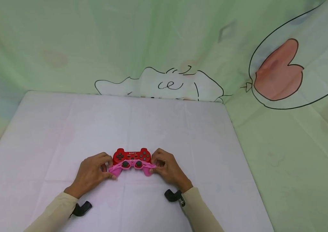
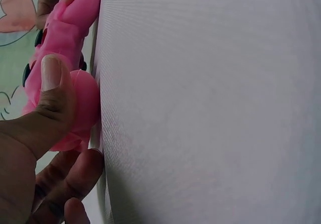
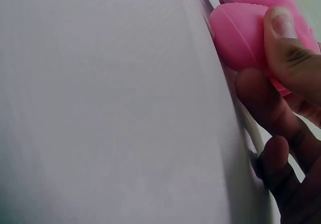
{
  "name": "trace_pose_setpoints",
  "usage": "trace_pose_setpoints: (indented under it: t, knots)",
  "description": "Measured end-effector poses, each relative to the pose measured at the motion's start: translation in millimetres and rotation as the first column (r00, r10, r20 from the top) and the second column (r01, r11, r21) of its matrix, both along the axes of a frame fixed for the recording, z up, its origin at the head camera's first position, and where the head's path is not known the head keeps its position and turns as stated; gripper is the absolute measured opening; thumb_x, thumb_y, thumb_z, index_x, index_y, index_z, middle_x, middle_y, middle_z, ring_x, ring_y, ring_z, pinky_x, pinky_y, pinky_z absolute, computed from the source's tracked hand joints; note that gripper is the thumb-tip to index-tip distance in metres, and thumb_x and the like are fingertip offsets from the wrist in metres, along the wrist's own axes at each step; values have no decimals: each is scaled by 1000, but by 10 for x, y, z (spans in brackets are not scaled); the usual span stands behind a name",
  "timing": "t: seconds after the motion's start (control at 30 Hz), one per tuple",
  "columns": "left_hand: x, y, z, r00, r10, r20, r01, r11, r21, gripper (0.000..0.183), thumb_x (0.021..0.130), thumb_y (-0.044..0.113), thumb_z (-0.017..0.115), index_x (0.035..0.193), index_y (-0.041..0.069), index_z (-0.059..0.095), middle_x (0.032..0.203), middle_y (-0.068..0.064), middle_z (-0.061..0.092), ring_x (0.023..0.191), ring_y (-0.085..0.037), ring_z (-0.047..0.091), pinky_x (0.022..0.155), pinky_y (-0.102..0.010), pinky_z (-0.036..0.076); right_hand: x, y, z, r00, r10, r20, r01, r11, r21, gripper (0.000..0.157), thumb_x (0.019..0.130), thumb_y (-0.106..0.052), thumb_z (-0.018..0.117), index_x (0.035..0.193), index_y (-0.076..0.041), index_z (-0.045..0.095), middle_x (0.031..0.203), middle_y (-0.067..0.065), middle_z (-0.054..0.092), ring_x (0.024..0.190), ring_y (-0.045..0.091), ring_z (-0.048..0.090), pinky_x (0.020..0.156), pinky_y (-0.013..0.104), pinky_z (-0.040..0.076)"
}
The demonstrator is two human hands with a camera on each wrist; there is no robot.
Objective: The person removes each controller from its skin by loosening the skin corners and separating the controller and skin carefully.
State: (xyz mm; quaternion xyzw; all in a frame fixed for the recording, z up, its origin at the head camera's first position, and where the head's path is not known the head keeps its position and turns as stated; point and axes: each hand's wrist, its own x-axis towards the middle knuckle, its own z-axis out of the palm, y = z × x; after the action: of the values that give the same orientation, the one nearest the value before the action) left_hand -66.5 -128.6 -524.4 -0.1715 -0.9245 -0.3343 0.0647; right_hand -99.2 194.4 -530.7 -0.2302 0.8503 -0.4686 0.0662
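Note:
A red game controller (image 1: pixel 132 156) with SONY lettering lies on the white-covered table, its buttons side facing up. A pink silicone cover (image 1: pixel 147 170) wraps its lower part and both handles, while the upper face is bare; the two black thumbsticks poke through. My left hand (image 1: pixel 89 172) pinches the cover's edge at the left handle, the thumb lying along the pink grip (image 2: pixel 86 101) in the left wrist view. On the other side, my right hand (image 1: pixel 169 169) pinches the cover at the right handle (image 3: pixel 238 38), thumb on top. Fingers hide the controller's side edges.
The white tablecloth (image 1: pixel 152 125) spreads around the hands. Behind the table hangs a green printed curtain (image 1: pixel 108 38) with a heart drawing (image 1: pixel 279 71) at the right. Black wrist devices (image 1: pixel 82 208) stick out beside both sleeves.

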Motion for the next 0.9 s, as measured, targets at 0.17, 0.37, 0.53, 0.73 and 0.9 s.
trace_pose_setpoints:
  t: [0.17,0.37,0.53,0.73,0.9]
  knots:
    - [17,24,4,1000,17,22,-16,999,-28,55,54,40,97,90,27,57,76,13,56,67,-1,52,56,-21,42,37,28,53,999,-38,-27,40,995,86,37,75,-26,88,100,-29,60,93,-10,59,79,11,58,67,25,49]
    - [10,85,70,1000,10,25,-11,1000,19,69,56,37,98,107,21,54,100,7,56,87,-9,52,68,-26,48,94,-81,222,993,-63,-102,74,992,98,44,75,-22,89,112,-24,66,104,-4,59,80,17,56,63,28,49]
    - [-66,171,116,1000,16,4,-16,988,151,54,69,32,93,108,23,57,109,8,58,97,-11,50,74,-27,46,56,-277,384,994,-10,-106,24,990,138,31,83,-29,82,112,-22,72,101,-7,60,82,15,54,69,29,47]
    - [-155,325,160,996,-9,87,-15,962,274,39,78,37,85,105,26,59,104,14,62,105,-7,47,84,-34,49,-48,-471,517,999,34,-37,-26,977,212,19,86,-29,79,100,-19,73,93,-5,61,87,10,60,76,23,48]
    - [-183,392,179,994,10,107,-42,953,300,35,78,28,86,100,27,59,94,15,62,101,-7,46,84,-34,47,-127,-537,620,996,80,37,-87,972,220,8,88,-21,78,91,-18,71,86,-6,63,78,6,59,71,22,50]
